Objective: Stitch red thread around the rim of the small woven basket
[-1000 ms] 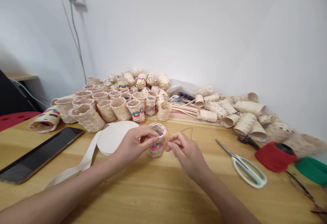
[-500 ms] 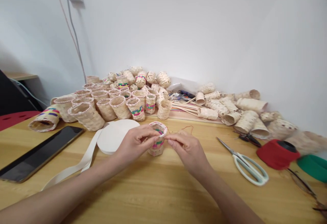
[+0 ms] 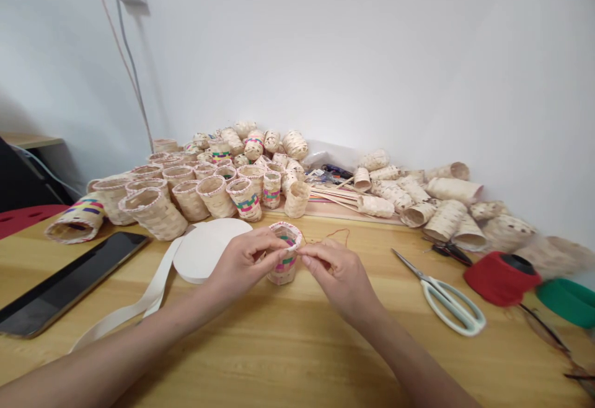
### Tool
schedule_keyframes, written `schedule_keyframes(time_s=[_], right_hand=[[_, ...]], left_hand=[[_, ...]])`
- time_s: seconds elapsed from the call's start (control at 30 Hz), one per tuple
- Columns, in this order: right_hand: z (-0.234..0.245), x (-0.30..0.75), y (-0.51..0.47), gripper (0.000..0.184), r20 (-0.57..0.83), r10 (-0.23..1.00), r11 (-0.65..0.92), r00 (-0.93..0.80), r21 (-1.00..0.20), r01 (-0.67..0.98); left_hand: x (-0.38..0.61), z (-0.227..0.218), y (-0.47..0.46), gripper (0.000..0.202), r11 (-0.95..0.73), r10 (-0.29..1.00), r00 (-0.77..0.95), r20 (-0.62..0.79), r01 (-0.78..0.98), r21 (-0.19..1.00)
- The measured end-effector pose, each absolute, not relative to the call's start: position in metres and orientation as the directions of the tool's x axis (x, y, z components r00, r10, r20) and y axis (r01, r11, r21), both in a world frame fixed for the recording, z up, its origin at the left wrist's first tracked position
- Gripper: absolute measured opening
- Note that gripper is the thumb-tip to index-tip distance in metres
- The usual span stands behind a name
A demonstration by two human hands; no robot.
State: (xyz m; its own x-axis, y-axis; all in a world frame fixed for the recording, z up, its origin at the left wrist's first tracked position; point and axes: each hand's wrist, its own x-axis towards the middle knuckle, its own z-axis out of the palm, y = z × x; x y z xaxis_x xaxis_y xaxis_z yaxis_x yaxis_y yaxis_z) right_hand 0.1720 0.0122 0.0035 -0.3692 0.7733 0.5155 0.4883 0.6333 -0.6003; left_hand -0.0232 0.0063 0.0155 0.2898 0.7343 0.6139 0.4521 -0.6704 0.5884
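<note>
A small woven basket (image 3: 282,274) with pink and green bands stands upright on the wooden table in front of me. Its rim carries a white edging with red stitches. My left hand (image 3: 251,256) pinches that rim at its near side, thumb outside. At the rim's right side my right hand (image 3: 337,271) is closed, thumb and forefinger pressed together; what lies between the fingertips is too small to make out. A thin red thread (image 3: 341,230) loops on the table just behind the right hand.
A roll of white tape (image 3: 209,253) lies left, its tail trailing forward beside a phone (image 3: 74,284). Finished-looking baskets (image 3: 158,214) crowd the back left; plain woven tubes (image 3: 446,222) pile at the back right. Scissors (image 3: 450,302), a red thread spool (image 3: 499,279) and a green roll (image 3: 567,301) lie right.
The view has shifted slightly, moving everything a little to the left in the picture. Both hands keep nearly the same pose at the basket's rim.
</note>
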Motion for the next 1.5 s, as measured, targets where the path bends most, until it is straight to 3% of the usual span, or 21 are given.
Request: schedule_keyframes(time_s=[0.27, 0.57, 0.8, 1.0, 1.17, 1.27, 1.4, 1.5], right_hand=[[-0.002, 0.164, 0.007, 0.019, 0.424, 0.849, 0.528, -0.316, -0.718, 0.454], [-0.009, 0.159, 0.007, 0.018, 0.281, 0.915, 0.36, -0.291, -0.893, 0.269], [-0.011, 0.163, 0.016, 0.019, 0.18, 0.919, 0.244, -0.351, -0.959, 0.146], [-0.008, 0.164, 0.016, 0.018, 0.181, 0.935, 0.208, -0.304, -0.976, 0.058], [-0.003, 0.16, 0.011, 0.018, 0.224, 0.94, 0.254, -0.258, -0.963, 0.089], [0.004, 0.166, 0.011, 0.016, 0.237, 0.925, 0.309, -0.296, -0.924, 0.224], [0.015, 0.181, 0.013, 0.018, 0.494, 0.824, 0.562, -0.277, -0.656, 0.503], [0.016, 0.185, 0.014, 0.016, 0.566, 0.739, 0.666, -0.366, -0.527, 0.528]], left_hand=[[-0.02, 0.004, 0.002, 0.012, -0.73, 0.59, 0.306, 0.747, 0.598, 0.331], [-0.017, 0.001, 0.0, 0.013, -0.755, 0.552, 0.334, 0.764, 0.589, 0.287], [-0.02, 0.008, 0.0, 0.017, -0.75, 0.371, 0.447, 0.814, 0.661, -0.021], [-0.023, 0.009, 0.001, 0.012, -0.736, 0.423, 0.418, 0.804, 0.676, 0.036], [-0.018, 0.005, 0.0, 0.014, -0.788, 0.389, 0.456, 0.801, 0.615, 0.033], [-0.018, 0.005, 0.001, 0.014, -0.798, 0.391, 0.48, 0.785, 0.602, 0.03], [-0.02, 0.005, 0.002, 0.014, -0.795, 0.394, 0.504, 0.769, 0.607, 0.009], [-0.019, 0.002, 0.001, 0.016, -0.806, 0.379, 0.538, 0.753, 0.591, -0.016]])
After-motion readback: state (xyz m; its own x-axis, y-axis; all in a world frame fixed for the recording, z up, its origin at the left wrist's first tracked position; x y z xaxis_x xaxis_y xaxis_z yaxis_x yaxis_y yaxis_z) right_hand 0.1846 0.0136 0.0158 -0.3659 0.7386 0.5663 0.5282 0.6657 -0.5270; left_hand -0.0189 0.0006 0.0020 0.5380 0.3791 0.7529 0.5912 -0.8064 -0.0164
